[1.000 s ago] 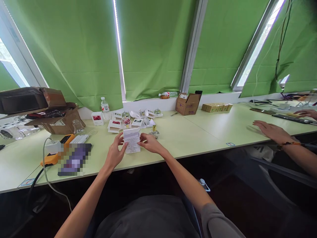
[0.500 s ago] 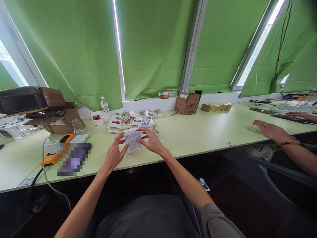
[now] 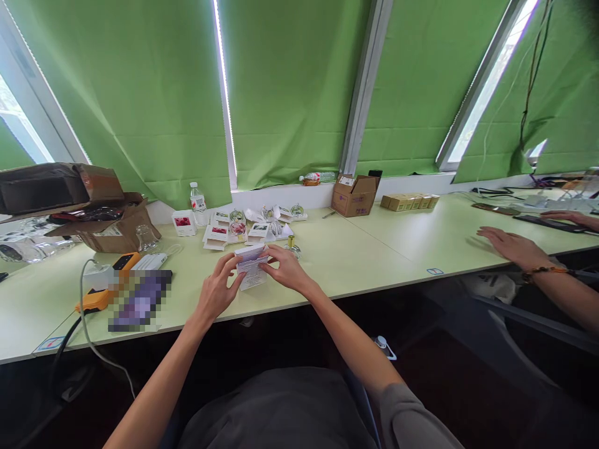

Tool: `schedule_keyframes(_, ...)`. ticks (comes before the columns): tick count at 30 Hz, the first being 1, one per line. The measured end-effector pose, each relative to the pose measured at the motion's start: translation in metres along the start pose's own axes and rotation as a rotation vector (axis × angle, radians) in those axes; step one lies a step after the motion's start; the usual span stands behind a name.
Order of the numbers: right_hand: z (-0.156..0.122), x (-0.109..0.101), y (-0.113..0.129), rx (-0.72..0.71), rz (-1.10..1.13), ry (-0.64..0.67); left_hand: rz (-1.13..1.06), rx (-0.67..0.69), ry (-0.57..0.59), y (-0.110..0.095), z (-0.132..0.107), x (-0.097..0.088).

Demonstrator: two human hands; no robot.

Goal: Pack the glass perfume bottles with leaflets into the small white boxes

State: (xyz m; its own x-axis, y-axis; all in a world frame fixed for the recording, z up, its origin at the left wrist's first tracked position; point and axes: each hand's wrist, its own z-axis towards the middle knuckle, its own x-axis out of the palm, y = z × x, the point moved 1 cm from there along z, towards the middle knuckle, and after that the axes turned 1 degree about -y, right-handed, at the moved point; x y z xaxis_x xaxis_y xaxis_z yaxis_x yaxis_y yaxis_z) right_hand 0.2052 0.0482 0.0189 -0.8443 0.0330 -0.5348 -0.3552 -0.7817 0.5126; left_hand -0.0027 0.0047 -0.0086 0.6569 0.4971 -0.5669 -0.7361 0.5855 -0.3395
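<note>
Both my hands hold a small white carton (image 3: 251,270) with printed text just above the pale green table (image 3: 355,255). My left hand (image 3: 216,290) grips its left side with curled fingers. My right hand (image 3: 286,269) pinches its right side and top flap. Right behind my right hand stands a small glass bottle with a gold cap (image 3: 292,247). Farther back lie several white cartons and round glass bottles (image 3: 238,228).
Open cardboard boxes (image 3: 100,218) sit at the left, with a water bottle (image 3: 198,203), an orange device (image 3: 96,300) and a cable. A brown box (image 3: 354,196) and a row of yellow boxes (image 3: 409,201) stand by the window. Another person's hands (image 3: 512,246) rest at the right.
The carton was lying flat on the table under my fingers; I have lifted it and folded its top flap down. The other person's hands barely moved.
</note>
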Motion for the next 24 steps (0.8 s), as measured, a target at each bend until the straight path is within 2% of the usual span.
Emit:
schedule_keyframes(13, -0.001, 0.001, -0.002, 0.012, -0.036, 0.046, -0.084, -0.081, 0.025, -0.005, 0.004, -0.006)
schedule_keyframes(19, 0.0, 0.0, 0.0, -0.028, -0.031, 0.046, -0.214, -0.212, 0.02, -0.011, 0.009, -0.01)
schedule_keyframes(24, -0.001, -0.001, 0.004, -0.002, -0.108, 0.068, -0.255, -0.255, 0.058, -0.011, 0.01, -0.01)
